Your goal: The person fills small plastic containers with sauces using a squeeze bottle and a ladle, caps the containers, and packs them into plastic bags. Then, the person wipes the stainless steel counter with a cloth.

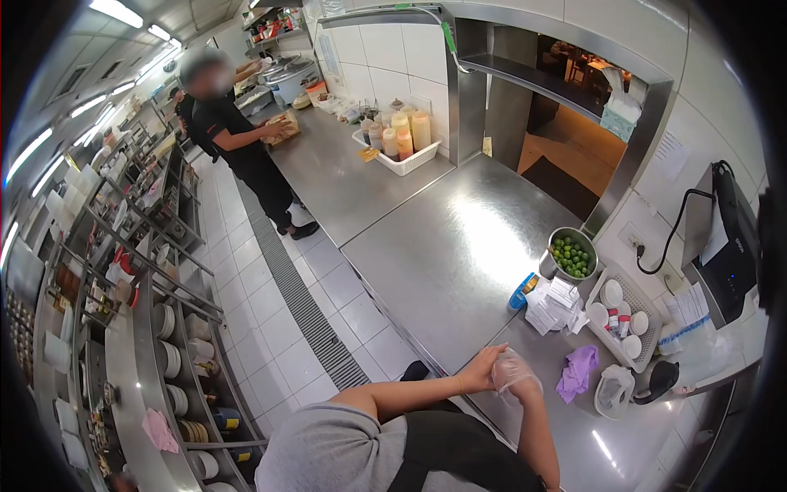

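Observation:
My two hands meet just above the near edge of the steel counter. A thin clear plastic glove covers my right hand. My left hand is bare and closed at the glove, against the fingers of my right hand. How the right fingers are bent inside the plastic is hard to make out. To the right of my hands lies a crumpled purple cloth, beside a small container lined with a clear bag. A pile of white paper slips sits beyond my hands.
A metal pot of green limes, a blue item and a basket of small tubs line the wall side. Sauce bottles fill a white basket. A person in black handles a brown package farther along. Plate shelves stand left.

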Demonstrator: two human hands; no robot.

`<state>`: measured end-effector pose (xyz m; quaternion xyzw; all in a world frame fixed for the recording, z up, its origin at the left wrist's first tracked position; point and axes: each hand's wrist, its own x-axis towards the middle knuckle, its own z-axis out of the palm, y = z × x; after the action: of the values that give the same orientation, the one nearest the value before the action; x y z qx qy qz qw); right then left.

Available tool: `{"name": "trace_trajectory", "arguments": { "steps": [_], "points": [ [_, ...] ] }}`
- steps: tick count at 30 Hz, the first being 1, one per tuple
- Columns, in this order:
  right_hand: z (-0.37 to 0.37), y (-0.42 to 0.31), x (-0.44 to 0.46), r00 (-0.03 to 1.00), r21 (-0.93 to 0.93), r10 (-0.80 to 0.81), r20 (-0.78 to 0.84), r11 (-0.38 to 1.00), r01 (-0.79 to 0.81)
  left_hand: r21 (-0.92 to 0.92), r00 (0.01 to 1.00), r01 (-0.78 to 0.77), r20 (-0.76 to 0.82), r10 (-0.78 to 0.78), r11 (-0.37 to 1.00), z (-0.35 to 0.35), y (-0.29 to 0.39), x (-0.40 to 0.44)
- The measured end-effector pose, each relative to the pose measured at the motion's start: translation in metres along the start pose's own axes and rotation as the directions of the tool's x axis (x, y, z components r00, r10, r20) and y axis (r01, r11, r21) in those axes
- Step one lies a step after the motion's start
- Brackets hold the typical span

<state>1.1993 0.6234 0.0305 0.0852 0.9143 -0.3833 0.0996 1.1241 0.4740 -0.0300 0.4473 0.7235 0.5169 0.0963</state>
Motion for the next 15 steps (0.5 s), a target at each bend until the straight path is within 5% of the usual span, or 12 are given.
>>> {"name": "trace_trajectory", "arguments": {
  "steps": [1,2,4,5,7,11,15],
  "points": [
    [0.008,0.01,0.005,0.994,-0.233,-0.097,0.042,0.967,0.104,-0.115,0.999,-0.017,-0.047,0.012,0.993,0.003,-0.002,0.001],
    [0.01,0.01,0.006,0.995,-0.233,-0.09,0.037,0.968,0.096,-0.119,0.999,-0.019,-0.041,0.015,0.993,0.001,0.001,0.003],
    [0.014,0.007,0.003,0.988,0.056,0.151,-0.021,0.987,-0.149,-0.242,0.999,-0.034,-0.035,0.026,0.97,-0.004,0.007,0.011],
    [0.014,0.005,-0.002,0.987,0.058,0.16,-0.029,0.986,-0.158,-0.249,0.999,-0.037,-0.027,0.031,0.968,-0.007,0.012,0.014],
    [0.008,-0.01,-0.018,0.997,0.02,0.037,-0.068,0.999,-0.035,-0.24,0.995,-0.047,0.07,0.066,0.97,-0.014,0.022,0.021],
    [-0.014,-0.046,-0.051,0.984,0.047,0.135,-0.116,0.99,-0.131,-0.192,0.984,-0.044,0.163,0.076,0.98,-0.023,0.029,0.032],
    [-0.049,-0.057,-0.107,0.978,0.057,-0.081,-0.194,0.994,0.094,-0.108,0.982,-0.072,0.164,0.089,0.992,-0.018,0.023,0.036]
  ]
}}
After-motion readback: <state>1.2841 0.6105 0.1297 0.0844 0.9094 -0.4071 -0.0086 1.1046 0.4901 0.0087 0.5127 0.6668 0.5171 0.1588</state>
